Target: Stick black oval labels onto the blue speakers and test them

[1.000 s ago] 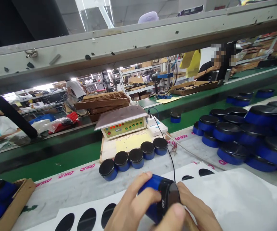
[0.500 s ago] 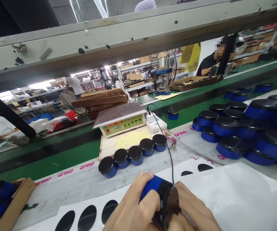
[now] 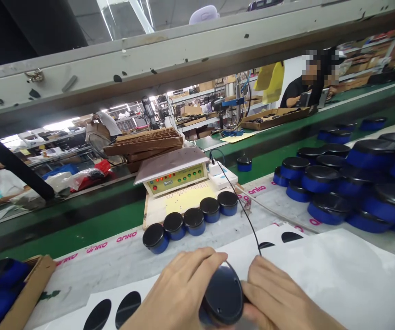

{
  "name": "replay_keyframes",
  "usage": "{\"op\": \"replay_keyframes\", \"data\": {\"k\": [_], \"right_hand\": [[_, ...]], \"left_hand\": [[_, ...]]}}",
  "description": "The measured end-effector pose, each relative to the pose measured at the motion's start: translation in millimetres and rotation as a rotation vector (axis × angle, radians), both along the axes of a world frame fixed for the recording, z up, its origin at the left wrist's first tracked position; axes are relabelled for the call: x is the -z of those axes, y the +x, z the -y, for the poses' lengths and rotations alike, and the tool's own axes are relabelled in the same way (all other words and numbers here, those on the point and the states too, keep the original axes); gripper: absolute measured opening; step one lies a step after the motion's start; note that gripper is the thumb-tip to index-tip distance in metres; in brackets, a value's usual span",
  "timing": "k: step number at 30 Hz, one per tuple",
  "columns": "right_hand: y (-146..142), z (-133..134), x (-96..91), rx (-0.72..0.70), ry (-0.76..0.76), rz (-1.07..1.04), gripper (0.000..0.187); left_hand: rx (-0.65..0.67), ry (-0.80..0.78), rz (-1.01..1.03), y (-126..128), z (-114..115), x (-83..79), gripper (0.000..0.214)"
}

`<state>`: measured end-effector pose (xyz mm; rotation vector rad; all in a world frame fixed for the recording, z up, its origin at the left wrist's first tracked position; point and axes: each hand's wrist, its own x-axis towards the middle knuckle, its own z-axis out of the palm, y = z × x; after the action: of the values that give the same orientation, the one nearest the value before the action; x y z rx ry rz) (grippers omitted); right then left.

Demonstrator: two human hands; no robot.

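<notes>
My left hand is wrapped round a round blue and black device, its glossy black face turned up toward me. A thin black cable runs down from the white plug block into my right hand, whose closed fingers press against the device's right side. The cable's end is hidden in those fingers. Beneath both hands lies a white sheet with black round stickers. A row of several similar blue and black devices stands just beyond my hands.
A yellow tester box with red and green lights stands behind the row. Many blue devices are piled at right. A cardboard box of devices sits at left. The green conveyor runs behind; a co-worker sits beyond it.
The device has turned in my hands: its side with the ON and OFF marks faced me before, and now its flat glossy face shows. The cable has shifted slightly right at its lower end.
</notes>
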<state>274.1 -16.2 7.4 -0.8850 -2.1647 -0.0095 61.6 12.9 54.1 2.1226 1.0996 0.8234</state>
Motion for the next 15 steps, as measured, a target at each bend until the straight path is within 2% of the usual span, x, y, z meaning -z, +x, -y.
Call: {"op": "replay_keyframes", "data": {"k": [3,4,6,8,10,12,15], "right_hand": [[27,-8,-0.2,0.127,0.169,0.017,0.008],[36,-13,1.1,0.177,0.193,0.038,0.008],[50,-24,6.3,0.257,0.209,0.114,0.008],[57,-36,15.0,0.312,0.186,0.211,0.018],[60,-43,25.3,0.315,0.161,0.268,0.027],[65,-45,33.4,0.304,0.082,0.247,0.028],[75,-43,32.5,0.308,-0.066,0.124,0.017]], "left_hand": [[-0.221,0.161,0.071,3,-17,5.1,0.052],[-0.227,0.150,0.071,7,-25,8.9,0.053],[-0.112,0.093,0.051,21,-42,20.5,0.057],[0.031,0.064,0.034,39,-57,34.7,0.058],[0.076,0.078,0.041,50,-68,44.9,0.058],[0.041,0.089,0.047,44,-73,47.5,0.062],[-0.152,0.087,0.046,-1,-74,43.5,0.075]]}}
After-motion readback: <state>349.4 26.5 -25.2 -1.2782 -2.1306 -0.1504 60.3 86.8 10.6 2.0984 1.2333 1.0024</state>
